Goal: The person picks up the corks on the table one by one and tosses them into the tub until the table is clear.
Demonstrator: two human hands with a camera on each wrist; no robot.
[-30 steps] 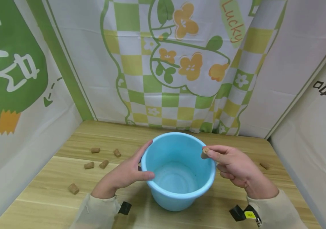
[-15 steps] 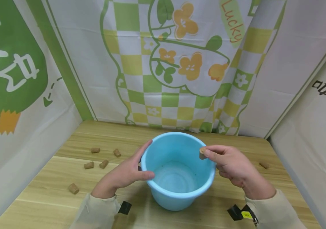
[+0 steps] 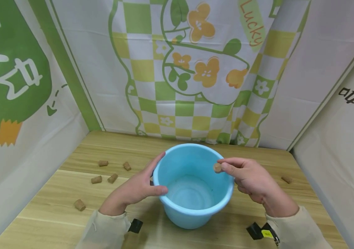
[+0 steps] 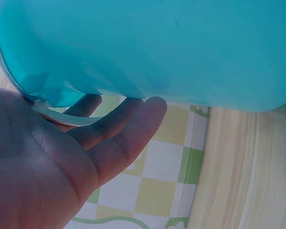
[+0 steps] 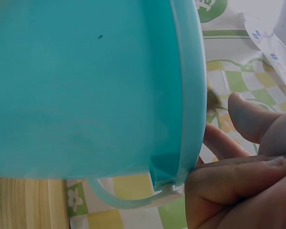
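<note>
As the cork [image 3: 217, 168] tips end-on at the fingertips of the right hand [image 3: 252, 178], farther over the blue bucket [image 3: 187, 220] than half a second ago, pinched or loose: cannot tell. Release point seems reached. Left hand [image 3: 134, 188] clamps the bucket's left side.

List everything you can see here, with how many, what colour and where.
Bucket: 1, light blue, on the table
Handle: 1, pale, on the bucket's side
Left corks: 5, brown, left of the bucket
Right cork: 1, brown, right of the bucket
Raised cork: 1, brown, over the bucket's opening
Table: 1, light wood-grain, beneath
Backdrop: 1, white with green-yellow checks, behind
Side panels: 2, white with printing, left and right
Wrist devices: 2, black, at the cuffs
Sleeves: 2, beige, forearms
Left hand: 1, bare, gripping the rim
Right hand: 1, bare, beside the raised cork
</note>
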